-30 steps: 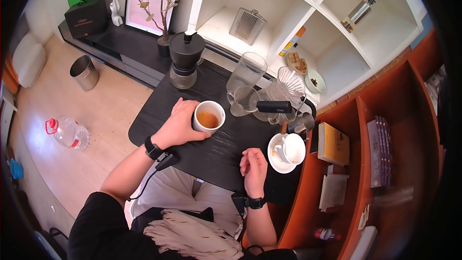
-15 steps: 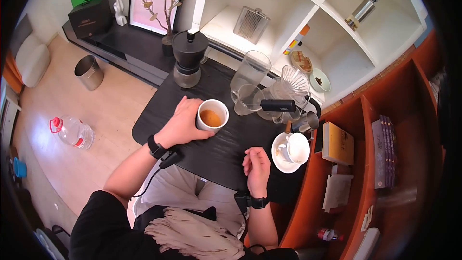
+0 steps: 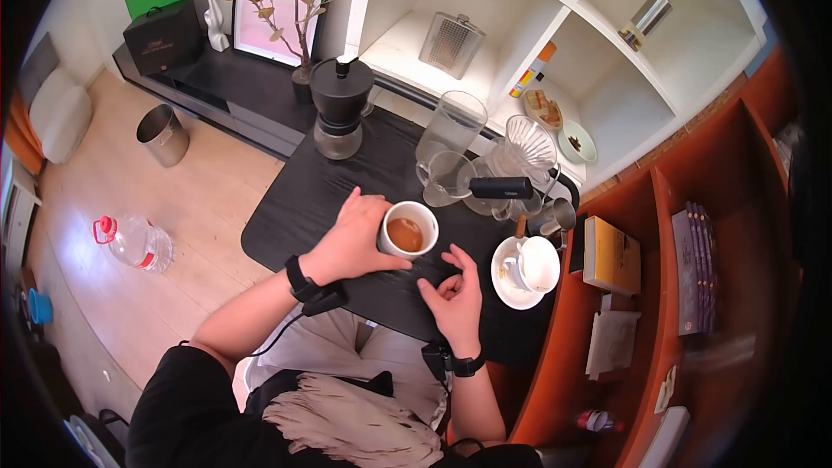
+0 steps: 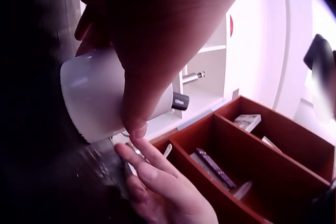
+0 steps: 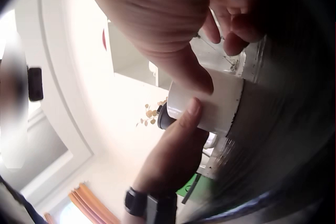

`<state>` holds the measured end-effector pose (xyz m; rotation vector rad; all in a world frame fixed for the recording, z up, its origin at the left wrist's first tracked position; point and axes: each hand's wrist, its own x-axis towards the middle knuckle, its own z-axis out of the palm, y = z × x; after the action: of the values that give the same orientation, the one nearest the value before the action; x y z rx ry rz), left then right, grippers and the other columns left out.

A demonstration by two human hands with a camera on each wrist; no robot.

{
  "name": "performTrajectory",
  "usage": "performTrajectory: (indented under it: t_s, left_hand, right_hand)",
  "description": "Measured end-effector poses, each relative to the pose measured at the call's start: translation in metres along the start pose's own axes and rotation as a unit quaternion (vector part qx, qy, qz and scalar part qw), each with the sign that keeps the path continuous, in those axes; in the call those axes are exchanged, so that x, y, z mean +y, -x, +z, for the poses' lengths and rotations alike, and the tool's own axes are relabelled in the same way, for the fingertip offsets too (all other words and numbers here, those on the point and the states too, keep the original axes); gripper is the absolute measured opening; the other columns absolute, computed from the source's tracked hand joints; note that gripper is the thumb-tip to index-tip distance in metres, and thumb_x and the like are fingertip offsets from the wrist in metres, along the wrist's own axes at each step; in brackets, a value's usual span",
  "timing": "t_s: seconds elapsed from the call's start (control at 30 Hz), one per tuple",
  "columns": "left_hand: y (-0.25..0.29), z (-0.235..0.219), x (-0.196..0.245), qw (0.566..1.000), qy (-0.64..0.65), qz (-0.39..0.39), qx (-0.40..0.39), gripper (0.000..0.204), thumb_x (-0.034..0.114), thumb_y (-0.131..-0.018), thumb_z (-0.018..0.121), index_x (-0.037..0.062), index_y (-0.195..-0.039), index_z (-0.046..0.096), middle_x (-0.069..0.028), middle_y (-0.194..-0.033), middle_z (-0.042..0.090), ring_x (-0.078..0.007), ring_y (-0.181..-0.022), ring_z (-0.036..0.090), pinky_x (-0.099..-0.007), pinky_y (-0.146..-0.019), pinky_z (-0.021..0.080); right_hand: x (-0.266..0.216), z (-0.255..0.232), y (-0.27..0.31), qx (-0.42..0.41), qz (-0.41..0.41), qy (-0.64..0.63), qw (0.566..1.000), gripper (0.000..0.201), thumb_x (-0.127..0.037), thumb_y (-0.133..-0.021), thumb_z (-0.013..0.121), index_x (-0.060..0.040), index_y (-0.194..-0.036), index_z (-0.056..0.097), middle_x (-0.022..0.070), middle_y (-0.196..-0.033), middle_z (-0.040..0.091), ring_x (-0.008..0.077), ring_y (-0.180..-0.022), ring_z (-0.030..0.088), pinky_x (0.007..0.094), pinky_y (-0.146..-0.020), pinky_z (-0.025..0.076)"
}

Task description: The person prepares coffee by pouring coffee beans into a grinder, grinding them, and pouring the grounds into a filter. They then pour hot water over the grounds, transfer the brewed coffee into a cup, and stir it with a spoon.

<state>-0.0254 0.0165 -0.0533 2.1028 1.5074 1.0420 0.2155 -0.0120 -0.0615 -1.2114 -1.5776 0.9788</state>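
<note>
My left hand (image 3: 351,244) holds a white cup (image 4: 90,95) of brown coffee (image 3: 405,235), its thumb along the near side and its fingers around the left. The cup is upright on the black table (image 3: 303,191). My right hand (image 3: 457,305) is just to the right of the cup, thumb and index finger spread and the other fingers loosely bent, holding nothing. In the right wrist view, the right thumb overlaps the cup wall (image 5: 224,102). Beyond my right hand, a smaller white cup (image 3: 541,265) rests on a saucer (image 3: 503,289).
A coffee grinder (image 3: 341,94) stands at the table's back left. Glass vessels, among them a tall glass cylinder (image 3: 453,126), a ribbed glass dripper (image 3: 530,143) and a black-handled server (image 3: 501,188), crowd the back right beside a metal jug (image 3: 555,217). A reddish-brown shelf (image 3: 555,329) borders the right side.
My left hand has moved the coffee cup right and toward me. My right hand has raised and spread its fingers, coming close to the cup.
</note>
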Motion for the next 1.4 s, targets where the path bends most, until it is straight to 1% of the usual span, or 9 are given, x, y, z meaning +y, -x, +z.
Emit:
performTrajectory:
  t_s: [0.13, 0.27, 0.37, 0.43, 0.5, 0.53, 0.63, 0.77, 1.4]
  left_hand:
    - [0.001, 0.018, 0.017, 0.998, -0.021, 0.047, -0.04, 0.091, 0.054, -0.069, 0.096, -0.0008, -0.131, 0.059, -0.0229, -0.13, 0.062, -0.0433, -0.14, 0.051, -0.0608, -0.127, 0.024]
    - [0.0, 0.007, 0.031, 0.988, 0.024, 0.09, -0.126, 0.093, 0.055, -0.075, 0.092, -0.0012, -0.14, 0.056, -0.0247, -0.136, 0.059, -0.0439, -0.143, 0.049, -0.0609, -0.128, 0.022]
    - [-0.014, -0.026, 0.022, 0.968, 0.08, 0.056, -0.233, 0.089, 0.048, -0.089, 0.084, 0.0024, -0.155, 0.047, -0.0254, -0.146, 0.055, -0.0418, -0.145, 0.047, -0.05, -0.126, 0.03]
    - [-0.04, -0.041, 0.017, 0.981, 0.105, 0.031, -0.16, 0.06, 0.032, -0.101, 0.073, 0.0016, -0.149, 0.052, -0.0203, -0.144, 0.058, -0.0323, -0.136, 0.055, -0.0405, -0.115, 0.044]
    - [-0.068, -0.036, 0.002, 0.989, 0.126, -0.027, -0.066, 0.044, 0.023, -0.106, 0.066, 0.0024, -0.143, 0.056, -0.0138, -0.135, 0.062, -0.0232, -0.12, 0.063, -0.0349, -0.102, 0.051]
    - [-0.081, -0.03, -0.007, 0.988, 0.132, -0.065, -0.041, 0.039, 0.022, -0.107, 0.063, 0.003, -0.141, 0.057, -0.0113, -0.132, 0.063, -0.0196, -0.114, 0.065, -0.0325, -0.097, 0.053]
    - [-0.107, 0.001, -0.051, 0.974, 0.202, -0.085, -0.061, 0.039, 0.026, -0.108, 0.061, 0.0003, -0.138, 0.059, -0.0139, -0.119, 0.067, -0.0217, -0.105, 0.068, -0.0341, -0.09, 0.055]
    - [-0.108, 0.002, -0.031, 0.951, 0.24, -0.147, -0.129, 0.037, 0.036, -0.116, 0.044, 0.0036, -0.113, 0.062, -0.0047, -0.104, 0.066, -0.0132, -0.09, 0.066, -0.0294, -0.076, 0.054]
    - [0.02, -0.044, -0.009, 0.946, 0.282, -0.156, -0.026, 0.035, 0.019, -0.115, 0.04, -0.0031, -0.099, 0.062, -0.008, -0.095, 0.058, -0.0159, -0.08, 0.062, -0.0305, -0.074, 0.051]
  right_hand:
    - [-0.006, 0.0, 0.004, -0.009, -0.013, 0.158, 0.987, 0.084, -0.013, -0.075, 0.092, -0.0021, -0.148, 0.052, 0.0167, -0.134, 0.062, 0.0149, -0.066, 0.06, 0.0277, -0.063, 0.054]
    - [0.002, -0.006, 0.01, 0.053, -0.092, 0.218, 0.97, 0.08, -0.022, -0.073, 0.096, -0.0007, -0.139, 0.056, 0.0179, -0.125, 0.065, 0.0198, -0.067, 0.06, 0.0323, -0.063, 0.054]
    - [-0.026, -0.019, 0.024, 0.038, 0.041, 0.204, 0.977, 0.079, -0.026, -0.073, 0.096, -0.0001, -0.136, 0.057, 0.0186, -0.123, 0.066, 0.0292, -0.092, 0.07, 0.0388, -0.081, 0.057]
    - [-0.027, -0.023, 0.029, 0.02, 0.125, 0.19, 0.974, 0.08, -0.027, -0.073, 0.097, -0.0001, -0.137, 0.057, 0.019, -0.125, 0.066, 0.0329, -0.102, 0.072, 0.041, -0.088, 0.058]
    - [-0.018, -0.021, 0.031, 0.05, 0.009, 0.184, 0.982, 0.087, -0.029, -0.07, 0.099, 0.0024, -0.139, 0.057, 0.0113, -0.11, 0.068, 0.0138, -0.067, 0.057, 0.0274, -0.061, 0.05]
    - [-0.014, -0.018, 0.03, 0.059, 0.01, 0.18, 0.982, 0.087, -0.029, -0.07, 0.099, 0.0024, -0.139, 0.057, 0.0113, -0.11, 0.068, 0.0138, -0.067, 0.057, 0.0274, -0.061, 0.05]
    - [-0.006, -0.006, 0.017, 0.078, -0.09, 0.171, 0.978, 0.087, -0.026, -0.071, 0.099, 0.0017, -0.141, 0.054, 0.0166, -0.123, 0.067, 0.0254, -0.1, 0.072, 0.0353, -0.086, 0.058]
    - [-0.008, -0.002, 0.013, 0.063, -0.04, 0.141, 0.987, 0.083, -0.031, -0.074, 0.096, -0.0004, -0.138, 0.054, 0.0185, -0.133, 0.064, 0.0365, -0.121, 0.067, 0.0427, -0.098, 0.056]
    - [-0.008, -0.03, 0.008, 0.048, -0.021, 0.146, 0.988, 0.08, -0.023, -0.072, 0.098, 0.0018, -0.135, 0.056, 0.019, -0.124, 0.069, 0.0339, -0.114, 0.071, 0.041, -0.097, 0.057]
